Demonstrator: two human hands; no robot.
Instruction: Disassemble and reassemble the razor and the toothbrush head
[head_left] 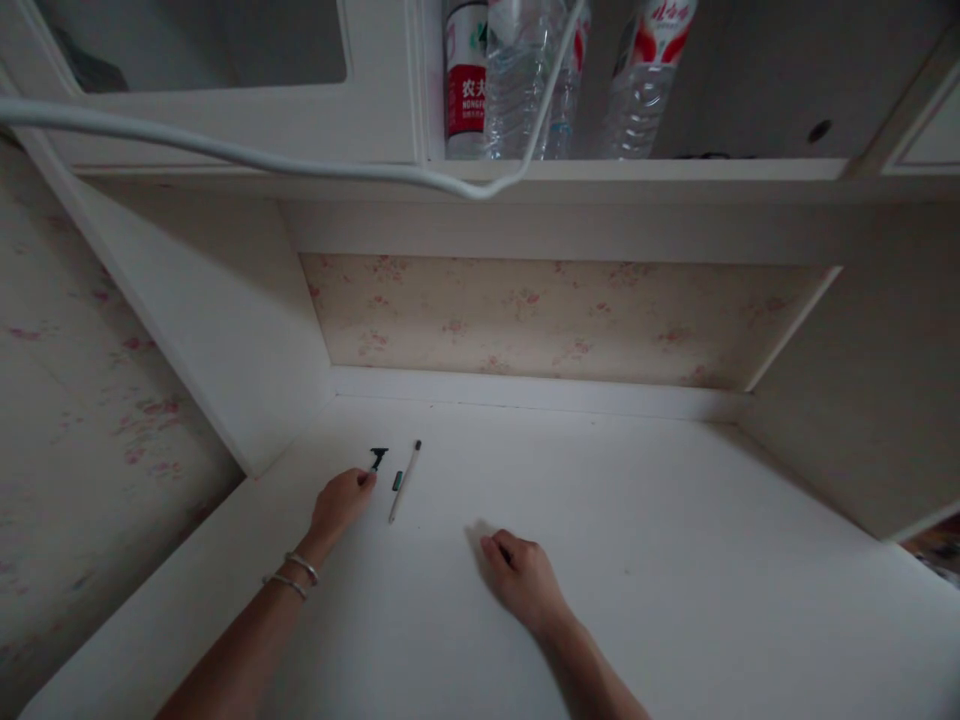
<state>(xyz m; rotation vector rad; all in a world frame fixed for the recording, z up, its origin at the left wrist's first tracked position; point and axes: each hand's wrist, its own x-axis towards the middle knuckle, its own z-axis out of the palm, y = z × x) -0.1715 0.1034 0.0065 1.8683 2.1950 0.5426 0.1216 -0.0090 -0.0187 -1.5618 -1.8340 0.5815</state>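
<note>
My left hand (347, 503), with two silver bangles at the wrist, is closed round the handle of a small black razor (379, 456). Its T-shaped head points away from me, near the desk top. Just right of it lies a slim white pencil (407, 477) with a dark end, slanting across the desk. A small dark green block (397, 481) lies beside the pencil, too small to name. Further right, my right hand (524, 575) rests on the white desk (660, 600) with its fingers curled into a fist. What it holds, if anything, is hidden.
Several plastic bottles (645, 100) stand on the shelf above the desk. A thick white cable (300, 165) hangs in front of that shelf. White side panels (217, 300) enclose the desk left and right, with a flowered back wall (525, 315) behind.
</note>
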